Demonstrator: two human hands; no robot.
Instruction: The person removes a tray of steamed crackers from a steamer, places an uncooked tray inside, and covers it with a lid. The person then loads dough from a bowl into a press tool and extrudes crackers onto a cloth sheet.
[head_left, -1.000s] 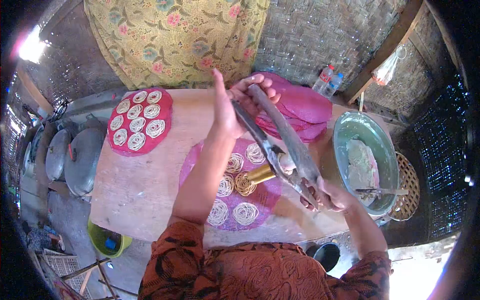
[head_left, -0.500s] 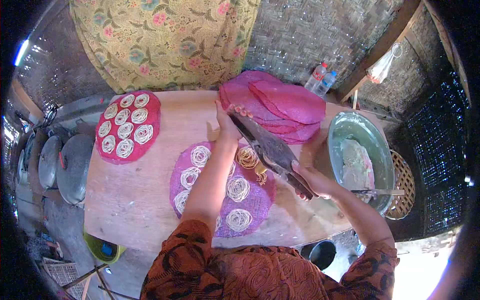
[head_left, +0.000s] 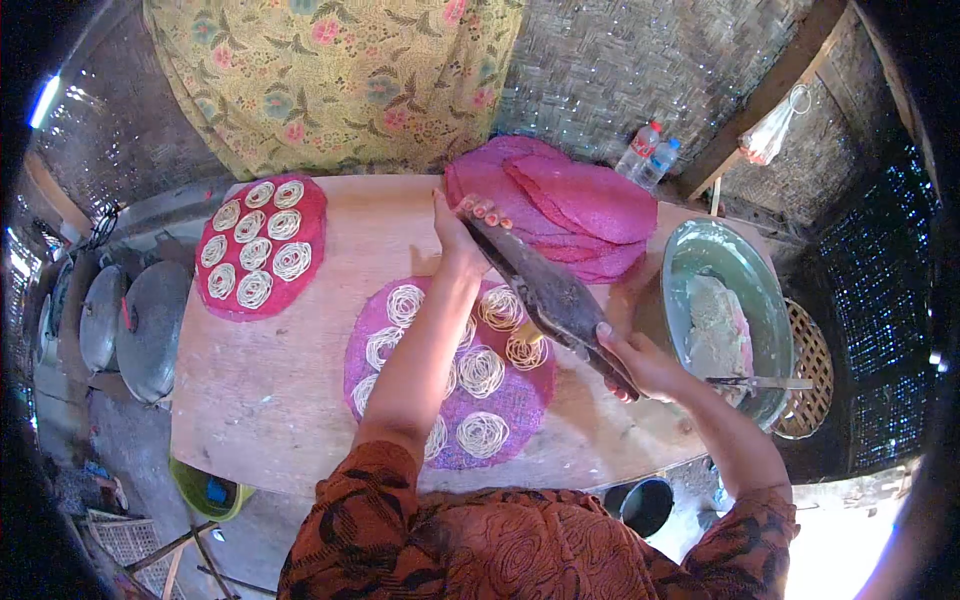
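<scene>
A dark wooden press (head_left: 550,295) slants over the purple mat, its two long arms squeezed together. My left hand (head_left: 470,228) is closed round its upper end, fingertips over the top. Round the lower end my right hand (head_left: 640,368) is wrapped, thumb on the upper face. Under the press a pale strand coil (head_left: 525,350) lies at the right of the purple mat (head_left: 510,400), with strands coming down to it. Several other coils, such as one white coil (head_left: 481,371), lie on this mat, partly hidden by my left forearm.
A red mat with several coils (head_left: 273,298) lies at the table's left. Stacked pink mats (head_left: 590,205) are at the back. On the right stand a green basin (head_left: 780,330) holding dough (head_left: 715,325) and a woven basket (head_left: 818,370). Two bottles (head_left: 640,150) stand behind.
The press arms, spread apart a second ago, are now closed together. Its outlet has moved from a filled coil to a spot in front, where a fresh coil has formed.
</scene>
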